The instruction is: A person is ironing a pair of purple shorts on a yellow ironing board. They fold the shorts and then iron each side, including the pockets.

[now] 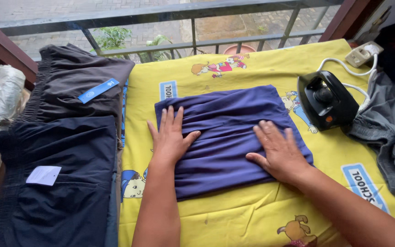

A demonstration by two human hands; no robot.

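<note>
Both hands flat on a folded blue garment, centre of the yellow sheet.

Left hand [170, 137] lies palm down, fingers spread wide, on the left part of the folded blue garment [227, 126]; right hand [277, 148] lies likewise on its right near part, gripping nothing. Black iron [326, 99] stands just right of the garment, apart from it. Dark shorts [69, 151] are stacked at left on the yellow sheet [252, 215].

Both forearms enter from the lower edge, bare, extended forward and angled slightly inward. Left hand [170, 137]: palm down, flat, fingers straight and close together, thumb spread to the right. Right hand [277, 148]: palm down, flat, fingers extended and slightly splayed, thumb out to the left. Neither hand grips anything.
</note>
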